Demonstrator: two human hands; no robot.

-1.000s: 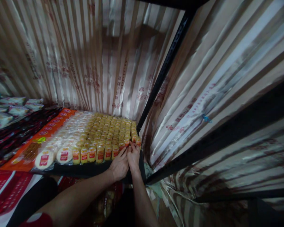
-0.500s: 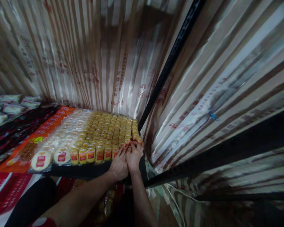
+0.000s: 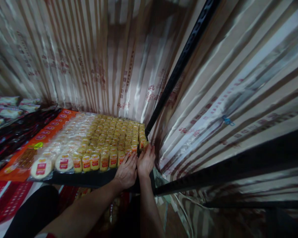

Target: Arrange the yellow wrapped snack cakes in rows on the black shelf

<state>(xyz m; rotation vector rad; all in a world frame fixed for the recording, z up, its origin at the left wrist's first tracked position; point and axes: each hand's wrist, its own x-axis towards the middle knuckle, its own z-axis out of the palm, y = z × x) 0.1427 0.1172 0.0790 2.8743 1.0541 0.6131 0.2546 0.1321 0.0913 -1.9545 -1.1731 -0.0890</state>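
Rows of small wrapped yellow cakes (image 3: 104,160) with red and orange labels stand close together on a black shelf (image 3: 84,178). My left hand (image 3: 126,172) lies against the front of the rows near their right end, its fingers stretched out and covering a few packets. Just to its right, my right hand (image 3: 146,161) reaches in at the shelf's right corner. Its fingers are extended against the last column of packets (image 3: 142,135), whose front part they hide. Neither hand visibly grips a packet.
Left of the cakes are round white wrapped cakes (image 3: 41,168), an orange snack bag (image 3: 20,165), dark packets (image 3: 22,129) and white packets (image 3: 11,112). A black post (image 3: 173,77) rises at the right corner. Striped curtains (image 3: 114,59) hang behind and to the right.
My right hand has shifted slightly right, away from my left hand, and its fingers have straightened. A gap now shows between the two hands. My left hand has hardly moved.
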